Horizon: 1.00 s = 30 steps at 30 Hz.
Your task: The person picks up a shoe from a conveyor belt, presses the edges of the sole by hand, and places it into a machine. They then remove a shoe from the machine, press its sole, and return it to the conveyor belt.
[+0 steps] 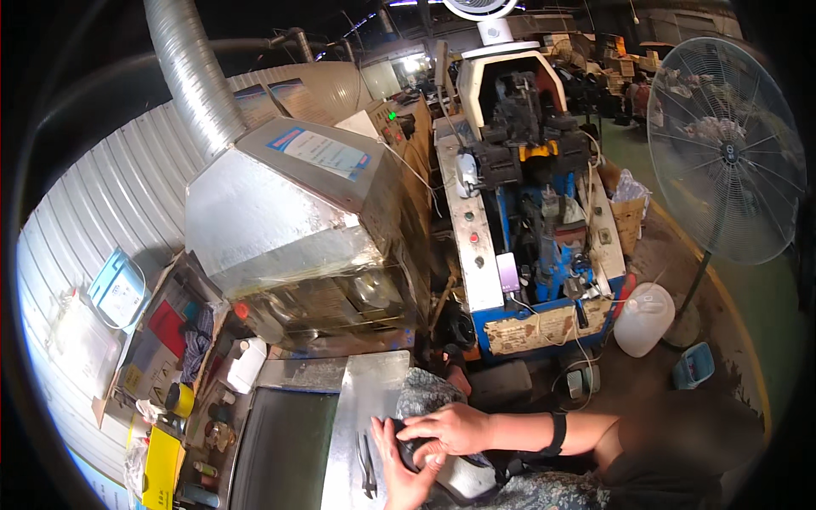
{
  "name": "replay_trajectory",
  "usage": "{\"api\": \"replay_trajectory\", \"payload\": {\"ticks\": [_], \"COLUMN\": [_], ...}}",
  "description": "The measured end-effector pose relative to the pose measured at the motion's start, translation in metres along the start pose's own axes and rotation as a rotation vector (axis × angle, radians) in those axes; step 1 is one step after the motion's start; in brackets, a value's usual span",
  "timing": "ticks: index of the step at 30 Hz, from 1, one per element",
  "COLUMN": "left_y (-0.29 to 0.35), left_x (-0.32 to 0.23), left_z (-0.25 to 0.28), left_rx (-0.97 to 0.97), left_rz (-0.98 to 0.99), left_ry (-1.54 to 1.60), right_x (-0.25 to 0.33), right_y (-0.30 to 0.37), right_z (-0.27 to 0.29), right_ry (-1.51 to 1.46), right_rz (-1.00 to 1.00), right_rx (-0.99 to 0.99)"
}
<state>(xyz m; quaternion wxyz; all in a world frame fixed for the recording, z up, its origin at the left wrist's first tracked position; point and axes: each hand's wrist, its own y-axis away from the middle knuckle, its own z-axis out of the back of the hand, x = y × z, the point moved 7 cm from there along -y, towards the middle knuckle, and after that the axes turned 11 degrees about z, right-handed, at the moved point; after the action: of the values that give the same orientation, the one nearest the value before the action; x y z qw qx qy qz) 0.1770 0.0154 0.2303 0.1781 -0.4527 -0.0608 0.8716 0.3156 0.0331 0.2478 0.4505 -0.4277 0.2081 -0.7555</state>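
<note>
Close together at the lower middle, both my hands are closed on a dark rounded piece [414, 442] whose kind I cannot make out. From below, my left hand [406, 478] supports it, fingers pointing up along its left side. My right hand [452, 427] reaches across from the right and presses over its top, its fingers covering much of it. Under my hands, a pale grey-white surface [467, 480] shows over my patterned clothing. A dark tool like pincers [366, 465] lies on the metal ledge [350, 425], just left of my left hand.
A dark conveyor belt [280, 450] runs left of the ledge, below a metal hood [280, 212]. Ahead stands a blue and white machine [544, 229]. A large fan [728, 153], a white jug [643, 319] and a blue basket [694, 365] stand right. Cluttered shelves [183, 374] line the left.
</note>
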Motion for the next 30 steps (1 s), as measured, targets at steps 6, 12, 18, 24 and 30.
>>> {"api": "replay_trajectory", "payload": {"ticks": [6,12,18,24,30], "left_y": [-0.008,-0.018,-0.036,-0.063,-0.051], "left_x": [0.053,0.040,0.037,0.030,0.047], "left_z": [-0.003,-0.002,-0.009,-0.002,-0.006], "left_rx": [-0.031,-0.095,-0.003,-0.038,-0.026], "left_rz": [0.177,0.091,0.123,0.178,0.604], "left_ry": [0.227,0.130,0.126,0.103,0.805], "right_x": [-0.034,-0.032,-0.046,-0.066,-0.088], "right_y": [-0.014,-0.018,0.009,0.093,0.086], "right_z": [-0.024,-0.019,-0.012,-0.031,-0.011], "right_ry": [-0.290,-0.154,-0.212,-0.337,-0.753], "right_rz": [-0.179,-0.135,-0.274,-0.555,-0.758], "right_rx": [0.182,0.071,-0.130,-0.252,-0.257]}}
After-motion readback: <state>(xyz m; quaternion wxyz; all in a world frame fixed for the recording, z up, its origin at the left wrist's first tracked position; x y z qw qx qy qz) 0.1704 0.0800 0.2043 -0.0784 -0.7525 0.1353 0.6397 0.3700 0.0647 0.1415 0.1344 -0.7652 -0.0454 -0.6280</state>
